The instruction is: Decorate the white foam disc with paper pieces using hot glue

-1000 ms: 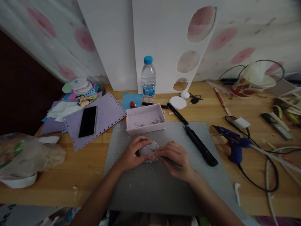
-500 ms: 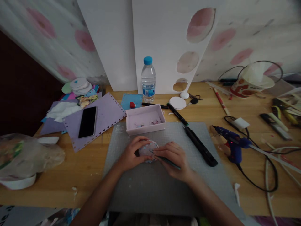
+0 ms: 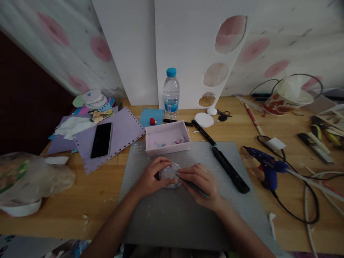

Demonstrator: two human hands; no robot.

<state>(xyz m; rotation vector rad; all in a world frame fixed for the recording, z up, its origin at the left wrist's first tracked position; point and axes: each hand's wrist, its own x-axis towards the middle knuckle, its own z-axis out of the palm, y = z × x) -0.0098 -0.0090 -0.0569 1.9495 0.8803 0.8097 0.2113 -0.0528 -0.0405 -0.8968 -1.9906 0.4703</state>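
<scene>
My left hand (image 3: 153,178) is closed round the edge of a small round pale disc (image 3: 170,174) with light-blue bits along its rim. In my right hand (image 3: 201,182) is a slim dark tool that looks like tweezers (image 3: 197,187); its tip is at the disc's right side, and I cannot tell whether it pinches anything. Both hands are over a grey cutting mat (image 3: 172,222). Just beyond them stands a shallow pink box (image 3: 167,149) with several tiny coloured pieces inside. A black utility knife (image 3: 231,170) lies right of my right hand.
A water bottle (image 3: 171,95) stands behind the box, before white boards (image 3: 185,43). Markers (image 3: 203,132) lie nearby. On the right are a blue glue gun (image 3: 266,165) with cables and a paper tub (image 3: 287,100). Purple paper (image 3: 123,138), a phone (image 3: 101,140) and a plastic bag (image 3: 34,175) are left.
The whole view has shifted slightly, so things sit a little lower. My left fingers and the disc have turned slightly, showing more of the disc's face. Both hands keep their holds.
</scene>
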